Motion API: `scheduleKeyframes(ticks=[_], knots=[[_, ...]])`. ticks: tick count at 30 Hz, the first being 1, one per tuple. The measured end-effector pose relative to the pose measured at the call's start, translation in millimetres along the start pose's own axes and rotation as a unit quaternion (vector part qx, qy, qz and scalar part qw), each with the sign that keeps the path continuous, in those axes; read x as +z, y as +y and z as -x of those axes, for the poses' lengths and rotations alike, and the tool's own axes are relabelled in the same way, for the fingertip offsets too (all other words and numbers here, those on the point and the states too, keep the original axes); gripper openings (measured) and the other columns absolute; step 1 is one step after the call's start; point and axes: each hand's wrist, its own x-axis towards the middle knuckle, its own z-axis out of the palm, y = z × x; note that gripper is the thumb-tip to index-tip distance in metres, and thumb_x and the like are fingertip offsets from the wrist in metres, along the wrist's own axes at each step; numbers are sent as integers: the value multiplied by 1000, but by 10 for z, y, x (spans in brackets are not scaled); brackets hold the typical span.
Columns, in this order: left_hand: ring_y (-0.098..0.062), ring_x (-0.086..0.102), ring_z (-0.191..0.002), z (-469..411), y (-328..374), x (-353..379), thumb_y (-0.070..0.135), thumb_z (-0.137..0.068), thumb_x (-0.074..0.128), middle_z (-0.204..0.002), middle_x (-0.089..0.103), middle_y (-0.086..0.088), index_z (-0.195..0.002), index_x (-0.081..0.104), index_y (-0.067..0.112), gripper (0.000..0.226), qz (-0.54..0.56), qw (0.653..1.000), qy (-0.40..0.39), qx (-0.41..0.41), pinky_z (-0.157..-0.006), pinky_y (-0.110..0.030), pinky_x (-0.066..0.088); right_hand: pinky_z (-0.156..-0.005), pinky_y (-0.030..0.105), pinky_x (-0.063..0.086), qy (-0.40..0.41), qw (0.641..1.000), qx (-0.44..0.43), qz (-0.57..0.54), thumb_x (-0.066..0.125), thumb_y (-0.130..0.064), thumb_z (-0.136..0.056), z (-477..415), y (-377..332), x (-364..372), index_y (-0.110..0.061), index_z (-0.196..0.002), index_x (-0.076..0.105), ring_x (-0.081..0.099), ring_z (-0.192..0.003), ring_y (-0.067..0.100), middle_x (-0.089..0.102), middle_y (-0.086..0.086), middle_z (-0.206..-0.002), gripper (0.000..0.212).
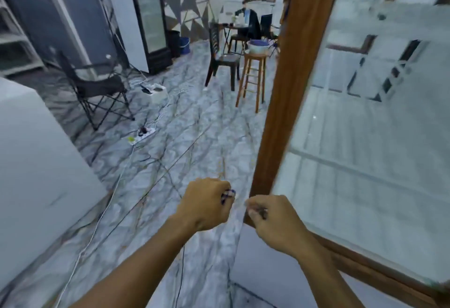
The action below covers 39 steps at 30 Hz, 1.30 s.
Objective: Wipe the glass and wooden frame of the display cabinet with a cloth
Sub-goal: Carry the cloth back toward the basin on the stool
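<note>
the left hand (207, 204) is balled into a fist around a cloth (228, 195) – only a small blue-and-white checked fold shows between the knuckles. the right hand (270, 220) is curled too, thumb against forefinger, just beside the lower corner of the display cabinet (365, 267); whether it pinches anything i cannot tell (motion blur smears the fingertips). the cabinet fills the right side: a broad, smooth, warm-brown wooden frame (295, 76) rises at a tilt, edging flat, hazy glass (377, 149) with pale reflections. underfoot, glossy grey-veined marble-look floor (194, 142) – farther back, a slim round-topped wooden stool (253, 78) carries a rounded basin (258, 46).
</note>
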Motion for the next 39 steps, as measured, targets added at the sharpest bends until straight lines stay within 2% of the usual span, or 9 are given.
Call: scheduleKeyframes(ticks=[3,6,10,14,22,26,29,37,39], knots=[[-22,43,-56,165,-894,47,36,-99,50,-58,43,4,-64,44,22,38,-35,993,-93,-57,-57,-32,36,-101,34,52,-99,991,13,85,57,-26,-96,-635,-245,635,-22,-126,70,64,-115,16,72,-4,-121,32],[-22,48,-58,223,-1569,-9,28,-94,55,-57,46,4,-60,44,20,36,-15,981,-139,-135,-52,-30,31,-103,38,50,-177,977,24,116,55,-26,-99,-1147,-497,1147,-17,-132,65,61,-121,22,68,3,-128,35],[-24,59,-66,67,-2146,-66,23,-88,58,-60,56,3,-68,64,13,23,20,962,-175,-208,-55,-29,41,-104,42,50,-237,960,62,132,58,-21,-95,-1665,-723,1576,-14,-132,64,58,-125,27,65,9,-133,38],[-21,54,-65,-235,-2503,-35,24,-89,59,-66,57,1,-79,70,11,20,33,958,-189,-213,-47,-26,32,-103,42,51,-228,961,62,145,57,-18,-94,-2215,-848,1744,-14,-134,63,59,-124,28,61,11,-138,41],[-28,66,-70,-1482,-3151,195,18,-85,58,-74,68,-8,-77,65,6,17,69,950,-190,-237,-57,-34,55,-92,38,55,-236,953,60,179,56,-15,-93,-3721,-637,1992,-12,-137,61,61,-117,31,62,13,-134,45],[-28,64,-73,-2403,-3504,413,18,-87,61,-76,66,-6,-78,64,9,13,56,950,-197,-234,-56,-30,47,-90,35,55,-247,949,70,181,58,-14,-91,-4707,-402,2011,-11,-137,61,62,-115,32,62,15,-134,46],[-22,60,-64,-3146,-3707,562,19,-87,62,-67,60,-1,-69,57,16,19,56,947,-202,-244,-50,-27,39,-95,38,54,-278,940,75,184,58,-16,-92,-5373,-281,1902,-13,-138,60,59,-121,32,60,13,-137,46],[-23,66,-67,-4887,-4063,818,20,-88,63,-67,64,-1,-70,61,14,20,65,948,-223,-217,-59,-33,55,-96,36,52,-239,953,88,163,56,-19,-94,-6913,70,1316,-15,-139,60,59,-122,30,59,12,-139,45],[-21,60,-62,-5293,-4134,886,20,-88,64,-63,60,1,-67,58,14,23,62,954,-219,-198,-50,-30,45,-96,35,52,-220,959,96,150,57,-19,-93,-7271,141,1181,-16,-136,62,59,-122,29,60,12,-138,43]])
